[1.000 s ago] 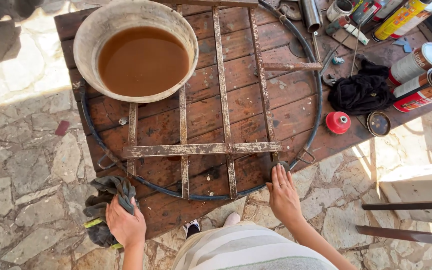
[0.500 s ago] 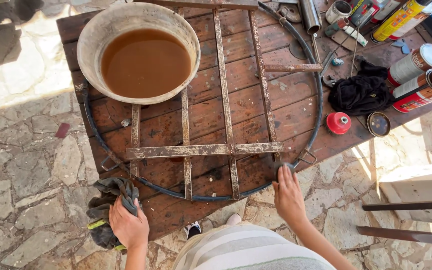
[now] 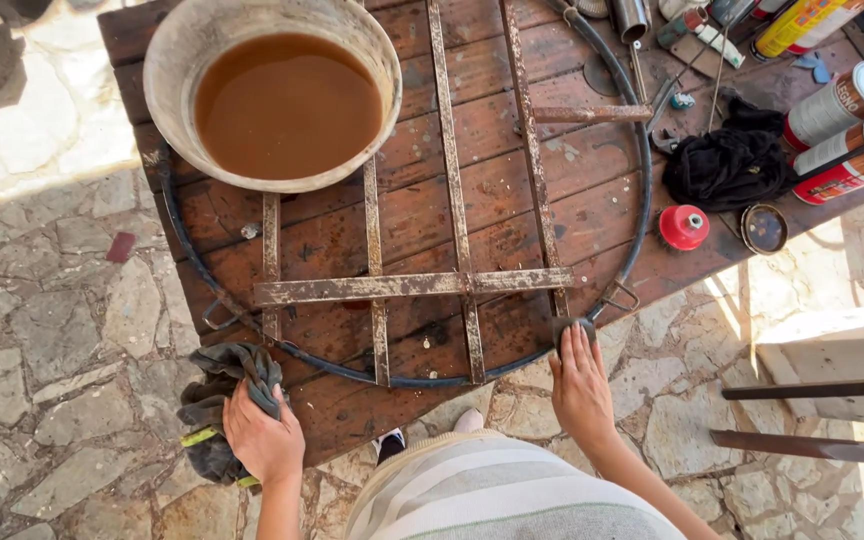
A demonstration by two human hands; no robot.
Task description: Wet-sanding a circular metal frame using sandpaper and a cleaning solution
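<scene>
Right hand (image 3: 580,385) lies flat on the near-right rim of the round rusty metal grate (image 3: 422,285), holding nothing. Left hand (image 3: 264,435) clenches a grey rag (image 3: 220,400) at the near-left edge of the wooden surface (image 3: 592,190).

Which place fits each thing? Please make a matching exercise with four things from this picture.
Things:
1. basin
2. grey rag
3. red cap
4. black cloth

Places:
A. under the left hand
B. on the grill, far left corner of the table
C. beside two cans
D. next to a small round lid

Pairs: 1-B, 2-A, 3-D, 4-C
</scene>
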